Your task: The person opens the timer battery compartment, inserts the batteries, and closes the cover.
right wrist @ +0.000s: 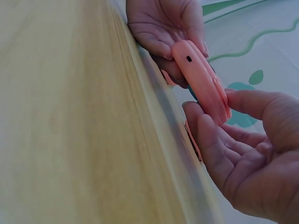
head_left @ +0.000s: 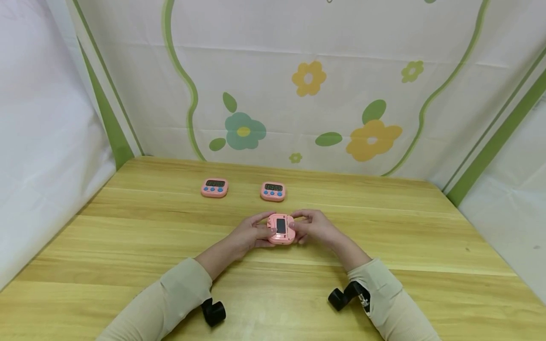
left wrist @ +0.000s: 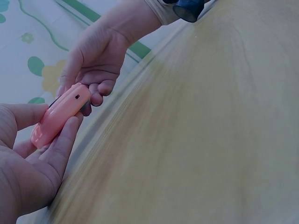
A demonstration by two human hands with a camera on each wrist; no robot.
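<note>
Both hands hold a pink digital timer (head_left: 282, 236) above the table, its back with a dark rectangle turned up toward the head camera. My left hand (head_left: 250, 233) grips its left side, thumb on the back and fingers beneath. At the right side my right hand (head_left: 317, 227) pinches it the same way, thumb near the dark rectangle. In the left wrist view the timer (left wrist: 60, 116) appears edge-on with a small dark slot. The right wrist view also shows the timer's edge (right wrist: 201, 81) between both hands' fingers. Its display side is mostly hidden.
Farther back on the wooden table (head_left: 384, 227) lie two more pink timers, a left one (head_left: 214, 188) and a right one (head_left: 273, 191), displays and blue buttons up. A flower-printed curtain (head_left: 273, 104) hangs behind the table. Black wrist cameras (head_left: 214, 312) hang below the sleeves.
</note>
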